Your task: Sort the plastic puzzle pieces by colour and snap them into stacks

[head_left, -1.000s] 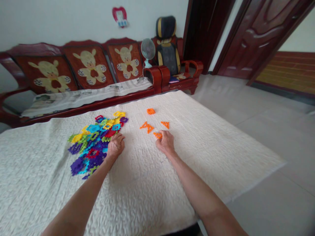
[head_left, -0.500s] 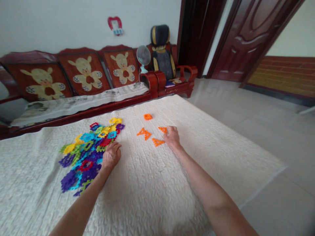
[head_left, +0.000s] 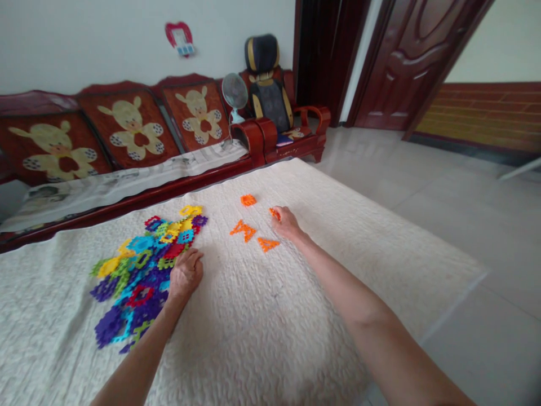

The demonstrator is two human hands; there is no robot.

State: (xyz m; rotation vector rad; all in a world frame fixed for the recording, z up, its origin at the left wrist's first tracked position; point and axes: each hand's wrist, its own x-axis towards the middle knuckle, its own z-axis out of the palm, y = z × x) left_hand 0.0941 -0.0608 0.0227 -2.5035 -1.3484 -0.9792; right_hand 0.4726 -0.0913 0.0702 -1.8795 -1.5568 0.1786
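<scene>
My right hand [head_left: 287, 223] is closed, pinching an orange triangular interlocking toy piece [head_left: 274, 214] at its fingertips. Just left of and below it, another orange triangular piece [head_left: 267, 243] lies flat on the pale quilted cover. A pair of touching orange triangles [head_left: 243, 229] sits further left. Behind these is an orange square-shaped piece [head_left: 248, 200]. My left hand [head_left: 186, 274] rests with curled fingers against the right edge of a heap of colourful interlocking pieces [head_left: 141, 294]. Its fingertips are turned under, so whatever they may hold is hidden.
The quilted cover [head_left: 262, 327] spreads over the whole table. Along the far edge stands a wooden sofa with bear-patterned cushions [head_left: 137, 129]. A small fan [head_left: 235, 91] and an armchair with a massage pad [head_left: 270, 104] are beyond. Tiled floor [head_left: 435, 169] lies at the right.
My right hand has picked up the orange triangle beside it, which is now tilted up in the fingers. The left hand stays by the heap. The whole view has shifted slightly.
</scene>
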